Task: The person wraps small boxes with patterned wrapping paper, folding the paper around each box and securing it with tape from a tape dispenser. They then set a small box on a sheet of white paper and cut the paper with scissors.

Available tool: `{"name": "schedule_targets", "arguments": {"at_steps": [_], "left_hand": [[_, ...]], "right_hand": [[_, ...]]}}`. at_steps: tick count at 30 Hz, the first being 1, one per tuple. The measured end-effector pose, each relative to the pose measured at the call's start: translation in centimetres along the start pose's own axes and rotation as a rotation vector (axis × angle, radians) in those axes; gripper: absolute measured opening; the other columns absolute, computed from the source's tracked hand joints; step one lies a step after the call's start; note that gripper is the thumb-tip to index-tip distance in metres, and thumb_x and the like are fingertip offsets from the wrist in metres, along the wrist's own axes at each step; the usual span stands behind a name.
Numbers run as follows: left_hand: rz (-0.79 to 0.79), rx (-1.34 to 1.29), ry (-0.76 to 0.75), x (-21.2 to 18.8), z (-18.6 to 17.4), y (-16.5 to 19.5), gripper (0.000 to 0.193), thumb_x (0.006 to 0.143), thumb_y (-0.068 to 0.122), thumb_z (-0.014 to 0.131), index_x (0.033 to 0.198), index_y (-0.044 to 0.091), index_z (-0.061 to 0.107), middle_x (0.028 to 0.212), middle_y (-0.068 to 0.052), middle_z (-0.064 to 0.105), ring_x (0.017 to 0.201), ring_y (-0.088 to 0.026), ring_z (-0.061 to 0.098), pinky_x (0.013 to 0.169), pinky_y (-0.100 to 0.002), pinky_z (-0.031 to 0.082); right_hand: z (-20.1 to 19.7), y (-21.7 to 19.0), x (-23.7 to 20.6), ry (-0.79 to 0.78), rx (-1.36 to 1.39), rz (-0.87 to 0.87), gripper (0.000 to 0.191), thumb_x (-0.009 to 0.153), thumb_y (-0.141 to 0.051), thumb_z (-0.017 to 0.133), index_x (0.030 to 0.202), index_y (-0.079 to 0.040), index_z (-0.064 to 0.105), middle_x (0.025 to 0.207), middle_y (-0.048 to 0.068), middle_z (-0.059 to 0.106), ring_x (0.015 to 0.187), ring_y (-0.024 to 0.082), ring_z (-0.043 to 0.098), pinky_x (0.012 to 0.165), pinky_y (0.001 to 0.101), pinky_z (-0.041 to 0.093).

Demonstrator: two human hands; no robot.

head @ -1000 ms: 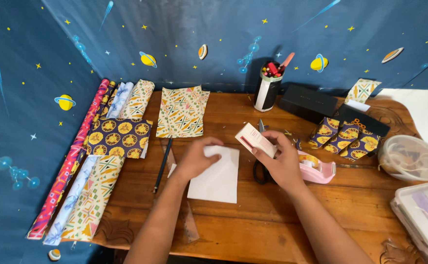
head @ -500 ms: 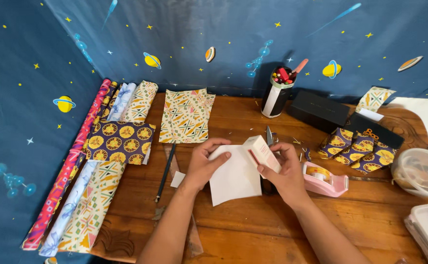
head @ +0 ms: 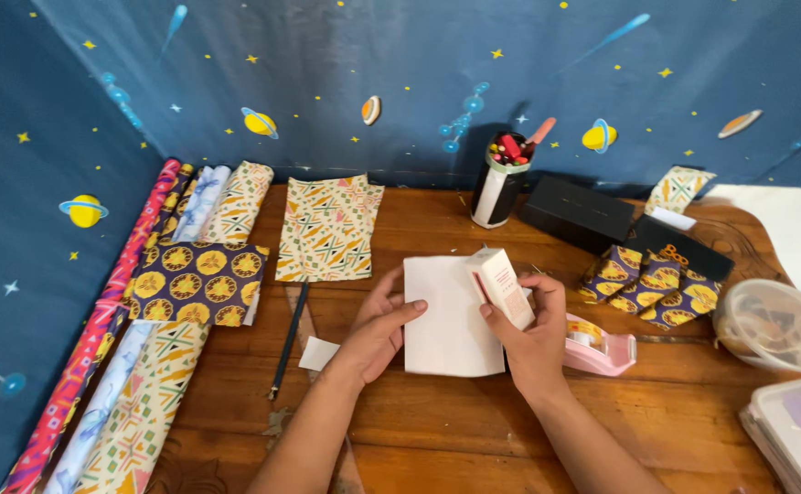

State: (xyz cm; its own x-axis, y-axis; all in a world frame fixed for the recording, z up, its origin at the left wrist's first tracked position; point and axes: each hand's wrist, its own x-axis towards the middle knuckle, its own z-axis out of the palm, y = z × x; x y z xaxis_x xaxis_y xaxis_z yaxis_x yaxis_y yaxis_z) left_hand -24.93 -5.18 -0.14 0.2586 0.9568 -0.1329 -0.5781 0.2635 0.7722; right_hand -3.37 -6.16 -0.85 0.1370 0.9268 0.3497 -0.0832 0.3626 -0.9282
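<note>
Head view looks down on a wooden table point(head: 474, 439) where the right hand point(head: 533, 338) holds a small white box point(head: 503, 288) with pink side stripes, thumb on its near face and fingers curled narrowly round the far side, so the box stands tilted above the right edge of a white paper sheet point(head: 446, 316). The left hand point(head: 378, 334) lies flat beside the sheet, fingers spread loosely, fingertips touching the sheet's left edge and holding nothing.

To do this well, I judge the box should come down square to the sheet's edges, with the left fingers pinning the paper so it does not slide.

Just right of the right hand's knuckles sits a pink tape dispenser point(head: 597, 348), nearly touching the palm, so that side is tight. Beyond the fingertips stand a cup of pens point(head: 499, 183) and a black box point(head: 579, 215), well apart. Left of the left hand lie a small paper scrap point(head: 318, 353) and a black pencil point(head: 289, 338), near but clear. Patterned wrapping paper point(head: 327, 229) lies further off. Nearest the wrists the table offers the most open room.
</note>
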Motion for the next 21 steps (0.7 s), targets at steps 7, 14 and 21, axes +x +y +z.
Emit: {"name": "schedule_targets", "arguments": {"at_steps": [7,14,21], "left_hand": [[0.155,0.179,-0.040,0.6,-1.3,-2.2,0.038,0.096,0.005,0.067,0.133,0.000,0.060,0.111,-0.012,0.075,0.096,-0.015,0.072,0.082,-0.031,0.059],[0.379,0.223,0.063,0.7,-1.6,-2.0,0.036,0.098,0.006,0.067,0.132,-0.001,0.058,0.113,-0.012,0.075,0.099,-0.013,0.071,0.085,-0.029,0.058],[0.198,-0.011,0.126,0.5,-1.1,-1.5,0.043,0.099,0.013,0.060,0.141,0.006,0.054,0.128,-0.009,0.067,0.113,-0.016,0.065,0.094,-0.034,0.054]], "right_hand": [[-0.1,-0.1,0.0,-0.006,-0.001,-0.044,0.055,0.082,0.007,0.076,0.123,-0.008,0.043,0.122,0.006,0.052,0.115,0.016,0.055,0.099,0.0309,0.050],[0.3,-0.3,0.0,-0.085,0.015,0.096,0.057,0.078,0.006,0.078,0.123,-0.009,0.045,0.120,0.007,0.054,0.111,0.016,0.062,0.093,0.0308,0.055],[1.2,-1.0,-0.9,-0.286,-0.256,-0.151,0.043,0.077,0.004,0.081,0.115,-0.006,0.062,0.125,0.007,0.055,0.115,0.018,0.060,0.096,0.0307,0.053]]}}
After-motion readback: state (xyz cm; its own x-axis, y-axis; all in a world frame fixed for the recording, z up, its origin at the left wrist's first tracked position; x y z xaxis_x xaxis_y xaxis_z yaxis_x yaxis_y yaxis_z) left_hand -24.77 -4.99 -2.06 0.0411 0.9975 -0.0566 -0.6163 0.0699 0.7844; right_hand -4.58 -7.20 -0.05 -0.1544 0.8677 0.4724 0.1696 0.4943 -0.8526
